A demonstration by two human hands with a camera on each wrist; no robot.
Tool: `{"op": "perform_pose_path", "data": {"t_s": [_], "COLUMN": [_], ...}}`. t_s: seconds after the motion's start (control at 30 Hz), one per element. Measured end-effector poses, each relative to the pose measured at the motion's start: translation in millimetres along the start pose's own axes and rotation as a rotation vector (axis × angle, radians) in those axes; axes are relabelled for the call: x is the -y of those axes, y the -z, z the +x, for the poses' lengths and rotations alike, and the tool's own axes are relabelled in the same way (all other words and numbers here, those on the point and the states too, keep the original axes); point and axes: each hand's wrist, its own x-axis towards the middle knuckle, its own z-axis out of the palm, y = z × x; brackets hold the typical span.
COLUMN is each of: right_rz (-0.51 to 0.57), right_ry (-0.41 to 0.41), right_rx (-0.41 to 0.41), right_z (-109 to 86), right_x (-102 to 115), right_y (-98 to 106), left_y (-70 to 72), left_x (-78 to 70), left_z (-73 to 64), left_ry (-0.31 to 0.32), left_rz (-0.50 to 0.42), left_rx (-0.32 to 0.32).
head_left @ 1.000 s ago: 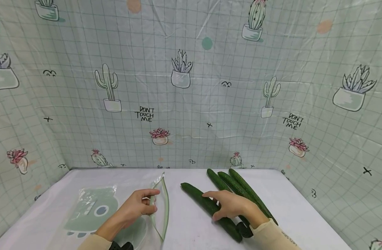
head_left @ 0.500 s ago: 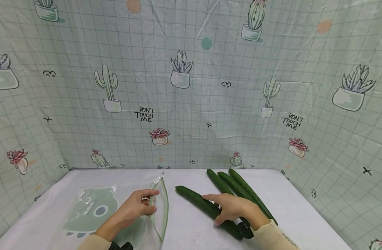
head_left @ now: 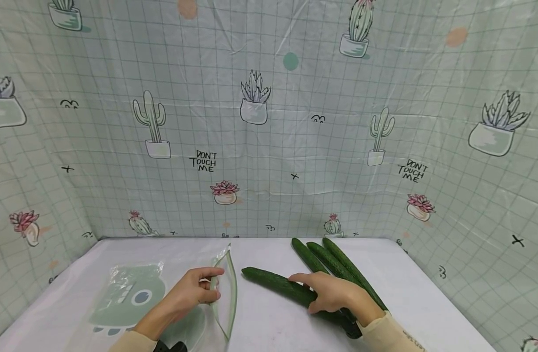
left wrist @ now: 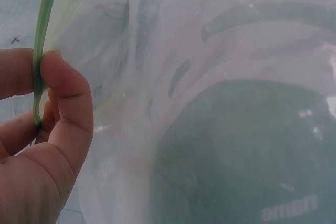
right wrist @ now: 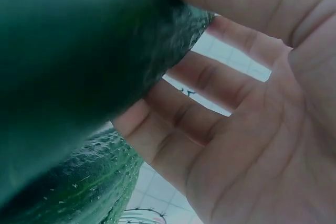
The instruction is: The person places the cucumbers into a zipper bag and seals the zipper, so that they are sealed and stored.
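A clear zip bag with a pale green cartoon print lies on the left of the table. My left hand pinches the green zip edge of its mouth, which gapes toward the right; the left wrist view shows thumb and fingers on that green strip. My right hand grips a long dark green cucumber from above, thumb on the near side and fingers on the far side. The cucumber's far end points left at the bag's mouth. In the right wrist view the cucumber fills the upper left, fingers curled along it.
Several more cucumbers lie side by side beyond and right of my right hand, partly hidden by it. The white table ends at a cloth backdrop with a grid and cactus print, which also runs along both sides.
The gripped cucumber has swung its far end leftward and slightly nearer, toward the bag. My right hand has shifted slightly right. The left hand and bag stay almost still.
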Motion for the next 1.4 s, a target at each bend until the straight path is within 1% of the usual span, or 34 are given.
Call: {"op": "perform_pose_path", "data": {"t_s": [0.2,0.27,0.37,0.57,0.63,0.7,0.8,0.97,1.17,1.3,1.4], "right_rz": [0.003,-0.001,-0.023,-0.165,-0.196,-0.202,-0.18,-0.093,-0.024,-0.008,-0.015], "right_ry": [0.01,0.005,-0.007,-0.064,-0.062,-0.057,-0.046,-0.017,0.029,0.063,0.069], "right_rx": [0.009,-0.002,-0.04,-0.144,-0.167,-0.18,-0.185,-0.179,-0.189,-0.194,-0.193], "right_z": [1.3,2.7,5.5,9.6,10.6,11.4,12.2,13.7,15.4,14.4,12.7], "right_x": [-1.3,-0.7,2.1,11.1,12.5,12.8,11.6,8.5,2.6,1.2,2.2], "right_y": [1.1,-0.2,-4.1,-15.3,-18.0,-19.8,-20.0,-17.6,-14.3,-10.8,-7.3], "left_y": [0.1,0.2,0.5,0.7,0.5,0.3,0.6,1.9,1.9,1.2,1.0], "left_x": [-0.4,-0.3,-0.3,0.8,1.1,1.2,1.0,0.8,0.6,0.9,1.1], "left_z": [0.0,0.1,-0.4,-0.5,-0.3,-0.1,0.1,0.6,0.0,0.4,0.5], "left_ry": [0.008,0.004,0.008,0.03,0.031,0.027,0.024,0.024,0.014,0.017,0.019], "left_rz": [-0.001,0.002,-0.001,-0.005,-0.005,-0.005,-0.003,-0.002,-0.002,-0.001,-0.001], "left_rx": [-0.012,-0.014,-0.013,-0.012,-0.015,-0.016,-0.014,-0.006,-0.004,-0.018,-0.024]}}
